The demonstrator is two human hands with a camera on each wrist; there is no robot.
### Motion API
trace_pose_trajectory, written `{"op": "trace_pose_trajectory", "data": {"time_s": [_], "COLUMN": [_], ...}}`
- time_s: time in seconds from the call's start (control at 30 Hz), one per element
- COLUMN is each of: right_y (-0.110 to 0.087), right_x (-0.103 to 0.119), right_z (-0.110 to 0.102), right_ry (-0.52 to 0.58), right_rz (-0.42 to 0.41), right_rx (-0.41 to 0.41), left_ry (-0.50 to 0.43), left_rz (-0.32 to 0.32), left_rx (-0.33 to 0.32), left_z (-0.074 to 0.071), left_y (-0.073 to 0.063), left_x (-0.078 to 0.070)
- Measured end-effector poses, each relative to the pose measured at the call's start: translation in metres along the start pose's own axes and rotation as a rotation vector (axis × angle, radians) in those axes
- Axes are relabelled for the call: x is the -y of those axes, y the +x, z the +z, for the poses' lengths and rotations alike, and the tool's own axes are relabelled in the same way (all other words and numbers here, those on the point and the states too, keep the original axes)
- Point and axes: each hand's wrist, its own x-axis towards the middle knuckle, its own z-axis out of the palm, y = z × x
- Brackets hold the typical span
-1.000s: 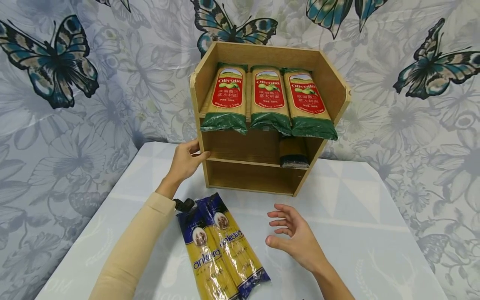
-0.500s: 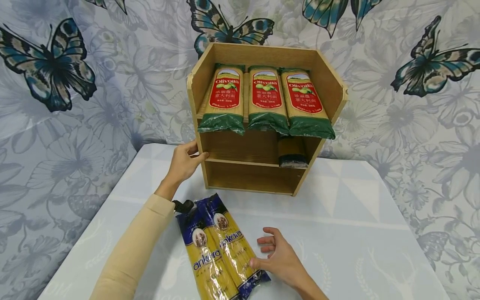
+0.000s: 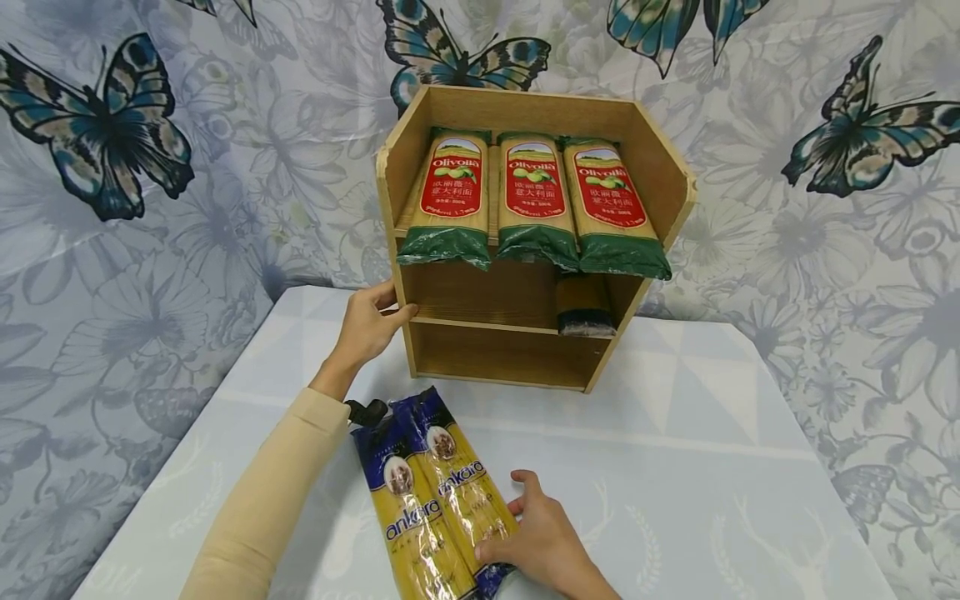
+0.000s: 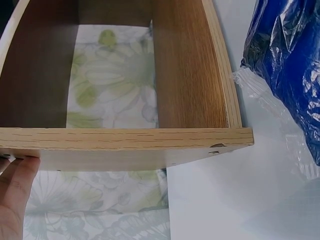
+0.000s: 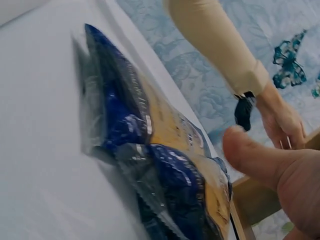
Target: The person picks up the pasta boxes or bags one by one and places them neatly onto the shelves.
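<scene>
My left hand (image 3: 367, 329) grips the left side of the wooden shelf (image 3: 480, 292), thumb at the front edge and fingers behind the panel. In the left wrist view part of this hand (image 4: 17, 195) shows against the side board. Two yellow and blue packs of ankara spaghetti lie side by side on the table, the left pack (image 3: 408, 517) and the right pack (image 3: 465, 487). My right hand (image 3: 543, 542) is at the lower right edge of the right pack, thumb over its front, fingers along its side. In the right wrist view the thumb (image 5: 260, 160) stands extended beside the packs.
Three Olivoilà spaghetti packs, the middle one (image 3: 536, 192) among them, lie on the shelf's top tier. One dark-ended pack (image 3: 585, 308) sits at the right of the middle tier. The white table (image 3: 697, 467) meets a butterfly-patterned backdrop (image 3: 750, 250) behind.
My right hand has moved left and toward me, from the table right of the packs to the right ankara pack's edge. The left hand keeps its hold on the shelf.
</scene>
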Motion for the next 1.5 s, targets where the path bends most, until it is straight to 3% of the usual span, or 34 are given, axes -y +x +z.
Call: {"op": "trace_pose_trajectory", "data": {"time_s": [0.2,0.5,0.63,0.83,0.9,1.3,1.5], "right_y": [0.000,0.001,0.005,0.011,0.011,0.002,-0.006], "right_x": [0.002,0.002,-0.003,-0.018,-0.022,-0.040,-0.045], "right_z": [0.010,0.014,0.009,0.003,0.003,-0.003,-0.009], "right_ry": [-0.098,-0.083,0.021,0.425,0.500,0.695,0.701], "right_rz": [-0.011,-0.052,-0.052,-0.079,-0.091,-0.124,-0.105], "right_rx": [-0.023,0.029,0.096,0.331,0.385,0.508,0.533], "left_ry": [0.003,-0.007,-0.008,-0.014,-0.012,0.003,-0.004], "left_rz": [0.001,-0.005,-0.014,-0.016,-0.017,-0.012,-0.006], "left_rx": [0.004,0.007,0.009,0.008,0.009,0.009,0.010], "left_z": [-0.001,-0.001,0.000,0.000,0.000,0.000,0.000], "left_y": [0.000,0.000,-0.001,-0.001,0.000,0.000,0.001], "left_x": [0.000,0.000,-0.001,-0.002,-0.003,0.000,0.000]}}
